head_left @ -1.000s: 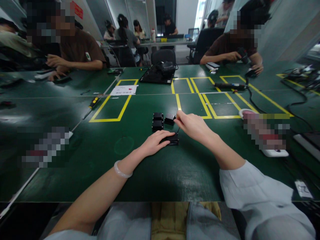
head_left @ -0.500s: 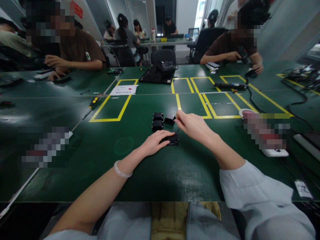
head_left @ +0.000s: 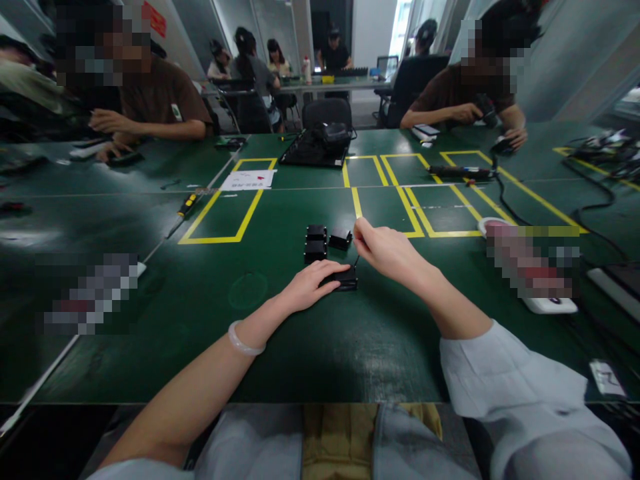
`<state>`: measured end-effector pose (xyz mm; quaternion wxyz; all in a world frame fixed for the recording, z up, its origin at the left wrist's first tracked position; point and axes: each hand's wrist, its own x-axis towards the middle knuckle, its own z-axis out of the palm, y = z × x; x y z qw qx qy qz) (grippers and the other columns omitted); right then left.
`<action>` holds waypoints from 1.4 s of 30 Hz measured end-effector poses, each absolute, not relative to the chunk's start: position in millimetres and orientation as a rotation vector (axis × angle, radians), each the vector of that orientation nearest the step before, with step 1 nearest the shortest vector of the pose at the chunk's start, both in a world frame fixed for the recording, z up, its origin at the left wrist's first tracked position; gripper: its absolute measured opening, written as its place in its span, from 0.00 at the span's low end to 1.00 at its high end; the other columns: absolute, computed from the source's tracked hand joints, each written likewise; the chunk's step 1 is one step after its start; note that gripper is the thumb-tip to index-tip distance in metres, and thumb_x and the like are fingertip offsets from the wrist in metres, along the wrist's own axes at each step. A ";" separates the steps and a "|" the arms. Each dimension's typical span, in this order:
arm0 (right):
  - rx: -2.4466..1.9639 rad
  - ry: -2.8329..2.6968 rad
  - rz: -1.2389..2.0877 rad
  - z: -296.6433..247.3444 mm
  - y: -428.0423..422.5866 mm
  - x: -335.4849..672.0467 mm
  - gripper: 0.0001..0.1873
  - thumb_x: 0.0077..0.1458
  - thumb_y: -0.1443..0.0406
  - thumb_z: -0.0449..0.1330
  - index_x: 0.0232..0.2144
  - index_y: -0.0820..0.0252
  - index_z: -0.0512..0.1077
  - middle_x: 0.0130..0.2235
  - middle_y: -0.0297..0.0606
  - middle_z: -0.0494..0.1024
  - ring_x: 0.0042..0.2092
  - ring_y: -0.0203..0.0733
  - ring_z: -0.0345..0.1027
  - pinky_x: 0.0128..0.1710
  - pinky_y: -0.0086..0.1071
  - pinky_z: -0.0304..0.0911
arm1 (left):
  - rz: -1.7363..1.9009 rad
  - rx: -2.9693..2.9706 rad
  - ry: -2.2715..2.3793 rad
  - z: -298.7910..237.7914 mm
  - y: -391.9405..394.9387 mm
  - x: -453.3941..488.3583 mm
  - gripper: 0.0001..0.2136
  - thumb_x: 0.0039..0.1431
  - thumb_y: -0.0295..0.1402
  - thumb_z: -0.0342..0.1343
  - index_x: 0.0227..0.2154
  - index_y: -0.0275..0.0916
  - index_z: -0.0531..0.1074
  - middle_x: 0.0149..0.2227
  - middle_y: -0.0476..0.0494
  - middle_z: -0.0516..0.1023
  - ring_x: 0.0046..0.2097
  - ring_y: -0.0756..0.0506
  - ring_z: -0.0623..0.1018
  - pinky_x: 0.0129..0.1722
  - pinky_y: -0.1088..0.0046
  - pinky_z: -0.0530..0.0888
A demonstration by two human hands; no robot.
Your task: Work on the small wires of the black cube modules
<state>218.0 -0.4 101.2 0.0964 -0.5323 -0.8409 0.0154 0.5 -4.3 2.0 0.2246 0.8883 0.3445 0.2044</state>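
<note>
A flat black rectangular block (head_left: 347, 277) lies on the green table. My left hand (head_left: 313, 283) grips it from the left, fingers stretched over its top and thumb along the near side. Above the block's right end, my right hand (head_left: 379, 244) is closed in a pinch. From its fingertips a thin dark tool (head_left: 357, 262) runs down to that end; it looks like a small screwdriver or hex key, and the fist hides its top. Two black blocks (head_left: 315, 250) stand together just beyond my left hand. Another black block (head_left: 341, 238) sits tilted near my right fingertips.
Yellow tape rectangles (head_left: 241, 230) mark the green table (head_left: 280, 360). A yellow-and-black screwdriver (head_left: 187, 205) lies left. Paper (head_left: 249, 179) and a black tray (head_left: 315, 157) are farther back. A corded black tool (head_left: 460, 173) lies right. Co-workers sit across.
My right hand has shifted very slightly up and to the right, with the thin tool still in its fingers. My left hand and the black blocks have stayed in place.
</note>
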 end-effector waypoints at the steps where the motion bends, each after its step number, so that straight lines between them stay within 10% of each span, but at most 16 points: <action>1: -1.578 -2.491 0.049 101.5 -0.5 217.6 0.12 0.64 0.61 0.44 0.43 0.58 0.63 0.34 0.40 0.77 0.30 0.39 0.66 0.26 0.31 0.43 | 0.571 2.451 0.951 1.7 -4.3 0.5 0.19 0.69 0.35 0.48 0.60 0.46 0.62 0.56 0.44 0.70 0.57 0.43 0.69 0.58 0.63 0.66; 42: -1.534 -2.496 0.091 102.6 -0.7 217.5 0.16 0.65 0.57 0.43 0.42 0.58 0.65 0.33 0.40 0.77 0.31 0.40 0.66 0.27 0.31 0.45 | 0.555 2.442 0.949 3.0 -4.6 0.9 0.19 0.69 0.37 0.47 0.60 0.46 0.62 0.56 0.43 0.70 0.57 0.42 0.69 0.58 0.62 0.66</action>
